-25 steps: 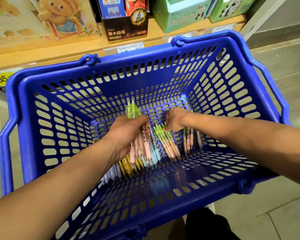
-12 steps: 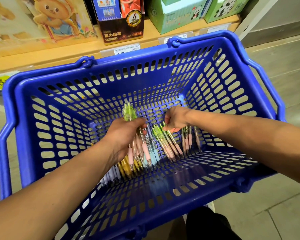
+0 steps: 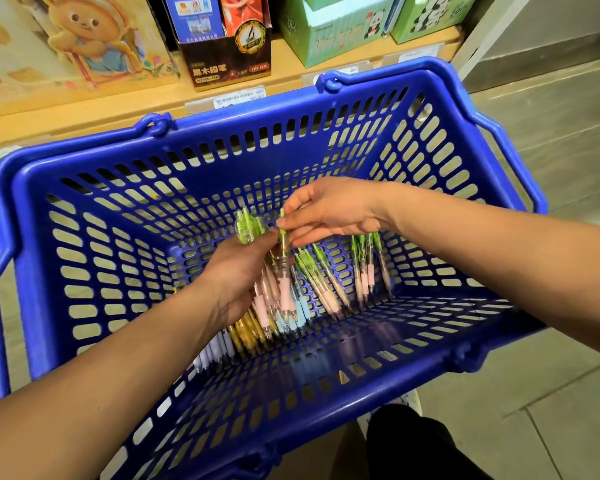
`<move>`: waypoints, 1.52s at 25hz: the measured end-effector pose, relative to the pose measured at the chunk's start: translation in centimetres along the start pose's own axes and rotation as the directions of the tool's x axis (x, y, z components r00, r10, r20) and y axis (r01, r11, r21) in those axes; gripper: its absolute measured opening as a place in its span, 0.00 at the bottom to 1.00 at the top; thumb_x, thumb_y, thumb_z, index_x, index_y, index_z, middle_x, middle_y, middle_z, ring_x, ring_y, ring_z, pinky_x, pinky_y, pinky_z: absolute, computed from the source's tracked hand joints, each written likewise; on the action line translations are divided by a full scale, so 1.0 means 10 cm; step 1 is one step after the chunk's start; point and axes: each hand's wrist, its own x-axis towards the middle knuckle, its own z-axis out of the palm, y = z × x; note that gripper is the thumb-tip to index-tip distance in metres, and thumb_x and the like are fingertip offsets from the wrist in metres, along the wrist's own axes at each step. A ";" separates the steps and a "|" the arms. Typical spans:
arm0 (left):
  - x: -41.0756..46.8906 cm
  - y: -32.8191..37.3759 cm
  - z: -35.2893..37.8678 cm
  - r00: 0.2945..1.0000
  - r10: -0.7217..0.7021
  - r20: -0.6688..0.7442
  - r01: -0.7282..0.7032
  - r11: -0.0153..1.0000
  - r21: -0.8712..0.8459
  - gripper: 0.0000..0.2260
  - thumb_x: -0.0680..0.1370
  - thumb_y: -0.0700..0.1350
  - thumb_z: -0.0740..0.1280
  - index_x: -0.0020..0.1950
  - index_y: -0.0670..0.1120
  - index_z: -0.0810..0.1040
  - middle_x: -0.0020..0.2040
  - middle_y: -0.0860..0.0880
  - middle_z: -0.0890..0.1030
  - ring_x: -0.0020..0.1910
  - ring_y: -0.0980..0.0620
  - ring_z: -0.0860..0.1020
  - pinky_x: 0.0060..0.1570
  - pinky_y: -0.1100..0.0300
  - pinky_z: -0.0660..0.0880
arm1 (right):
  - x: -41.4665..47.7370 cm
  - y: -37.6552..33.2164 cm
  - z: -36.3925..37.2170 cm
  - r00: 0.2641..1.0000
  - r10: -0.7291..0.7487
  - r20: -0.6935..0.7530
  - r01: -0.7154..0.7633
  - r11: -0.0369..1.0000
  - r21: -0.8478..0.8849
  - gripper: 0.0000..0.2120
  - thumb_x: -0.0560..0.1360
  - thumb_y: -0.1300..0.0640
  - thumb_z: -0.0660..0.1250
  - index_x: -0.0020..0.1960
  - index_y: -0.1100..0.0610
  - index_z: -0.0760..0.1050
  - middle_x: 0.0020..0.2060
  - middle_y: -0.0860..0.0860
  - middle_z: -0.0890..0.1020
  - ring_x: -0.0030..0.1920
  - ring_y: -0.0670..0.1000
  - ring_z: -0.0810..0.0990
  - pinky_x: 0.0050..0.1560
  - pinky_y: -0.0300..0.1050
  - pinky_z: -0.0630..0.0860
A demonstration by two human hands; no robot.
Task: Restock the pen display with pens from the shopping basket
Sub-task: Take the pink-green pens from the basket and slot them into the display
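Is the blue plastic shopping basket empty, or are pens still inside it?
Not empty: green-topped plastic pens lie loose on the blue basket floor.

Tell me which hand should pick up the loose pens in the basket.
Right. The right hand pinches one pen, with the loose pens on its side; the left hand grips a bundle.

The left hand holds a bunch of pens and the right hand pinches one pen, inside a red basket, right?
Not quite. The head view shows the basket is blue, not red. The left hand does hold a bunch of pens, and the right hand pinches one pen.
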 end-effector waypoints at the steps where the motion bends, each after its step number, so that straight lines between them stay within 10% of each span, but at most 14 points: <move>1: 0.01 -0.01 -0.01 1.000 -0.007 -0.009 0.007 1.000 0.002 0.27 0.78 0.52 0.72 0.69 0.36 0.72 0.58 0.38 0.85 0.53 0.44 0.86 0.64 0.42 0.77 | 0.00 0.01 0.01 1.000 0.000 -0.012 0.000 1.000 0.000 0.05 0.76 0.64 0.72 0.51 0.63 0.80 0.50 0.62 0.86 0.47 0.52 0.87 0.48 0.40 0.84; 7: -0.03 0.01 -0.02 0.997 -0.050 0.052 0.052 0.998 -0.037 0.21 0.81 0.54 0.66 0.61 0.37 0.79 0.43 0.43 0.86 0.41 0.47 0.84 0.45 0.51 0.84 | 0.03 0.00 0.06 0.999 0.010 -0.049 -0.014 0.996 -0.083 0.09 0.75 0.56 0.74 0.52 0.60 0.82 0.50 0.56 0.86 0.49 0.49 0.85 0.54 0.40 0.82; 11: -0.05 -0.01 0.03 0.996 -0.021 0.081 0.021 1.000 0.000 0.36 0.74 0.59 0.72 0.73 0.36 0.71 0.47 0.43 0.85 0.52 0.45 0.82 0.64 0.43 0.78 | 0.05 0.01 0.09 0.994 0.015 -0.107 -0.030 0.990 -0.138 0.06 0.76 0.54 0.73 0.46 0.57 0.82 0.39 0.50 0.83 0.40 0.45 0.80 0.43 0.36 0.80; 14: -0.03 -0.03 0.05 0.997 -0.006 0.074 -0.004 0.992 0.126 0.28 0.67 0.53 0.78 0.61 0.38 0.81 0.57 0.41 0.84 0.69 0.44 0.75 0.72 0.50 0.66 | 0.06 0.02 0.12 0.999 -0.009 -0.035 0.005 0.993 -0.118 0.08 0.75 0.51 0.74 0.43 0.55 0.84 0.40 0.50 0.85 0.40 0.45 0.82 0.43 0.38 0.80; 19: 0.03 -0.03 -0.04 0.999 -0.026 -0.034 0.030 0.990 0.140 0.21 0.76 0.45 0.74 0.66 0.36 0.75 0.58 0.40 0.83 0.59 0.43 0.80 0.68 0.43 0.73 | 0.08 0.12 -0.09 0.993 -0.018 -0.113 0.011 0.998 -0.066 0.11 0.80 0.51 0.68 0.54 0.58 0.81 0.48 0.57 0.84 0.43 0.50 0.82 0.47 0.42 0.81; 20: 0.04 -0.03 -0.05 0.999 -0.034 -0.040 0.039 0.993 0.115 0.21 0.77 0.43 0.73 0.67 0.36 0.74 0.52 0.41 0.84 0.54 0.43 0.80 0.66 0.39 0.75 | 0.11 0.21 -0.14 0.984 0.006 -0.180 -0.057 0.958 -0.280 0.10 0.80 0.52 0.67 0.55 0.58 0.81 0.47 0.57 0.83 0.43 0.50 0.80 0.50 0.44 0.81; 22: 0.03 -0.02 -0.05 0.998 -0.042 -0.041 0.045 0.996 0.071 0.22 0.78 0.42 0.72 0.69 0.35 0.71 0.43 0.42 0.83 0.48 0.42 0.80 0.62 0.34 0.77 | 0.18 0.38 -0.16 0.954 0.062 -0.294 -0.280 0.543 -0.792 0.13 0.81 0.49 0.66 0.63 0.53 0.76 0.42 0.51 0.80 0.42 0.49 0.77 0.51 0.45 0.79; 24: 0.03 -0.02 -0.05 0.999 -0.038 -0.036 0.040 0.998 0.055 0.25 0.79 0.42 0.72 0.72 0.36 0.68 0.39 0.44 0.84 0.45 0.43 0.82 0.60 0.35 0.78 | 0.22 0.56 -0.07 0.919 0.119 -0.376 -0.392 0.171 -0.904 0.14 0.81 0.45 0.65 0.51 0.57 0.78 0.41 0.51 0.78 0.36 0.48 0.76 0.37 0.40 0.77; 26: 0.03 -0.02 -0.04 0.999 -0.031 -0.037 0.033 0.999 0.041 0.29 0.78 0.42 0.72 0.75 0.36 0.65 0.41 0.44 0.84 0.46 0.44 0.83 0.62 0.36 0.78 | 0.27 0.69 0.00 0.912 0.094 -0.399 -0.407 0.084 -0.910 0.18 0.81 0.44 0.64 0.44 0.59 0.74 0.38 0.51 0.75 0.32 0.47 0.74 0.28 0.37 0.71; 33: 0.02 0.02 -0.08 0.998 -0.045 -0.037 0.045 0.999 0.003 0.27 0.79 0.43 0.72 0.74 0.35 0.67 0.39 0.45 0.86 0.40 0.47 0.83 0.58 0.40 0.81 | 0.31 0.61 0.01 0.904 0.093 -0.418 -0.428 0.191 -0.883 0.15 0.81 0.50 0.63 0.57 0.61 0.78 0.37 0.50 0.74 0.35 0.49 0.76 0.36 0.38 0.76; 38: -0.03 0.05 -0.05 0.999 -0.053 -0.010 0.053 0.997 0.048 0.30 0.76 0.44 0.74 0.74 0.35 0.68 0.45 0.42 0.88 0.42 0.47 0.86 0.61 0.38 0.79 | 0.12 0.35 -0.10 0.951 0.087 -0.297 -0.254 0.770 -0.585 0.10 0.78 0.54 0.71 0.53 0.60 0.78 0.48 0.56 0.85 0.46 0.49 0.85 0.44 0.37 0.83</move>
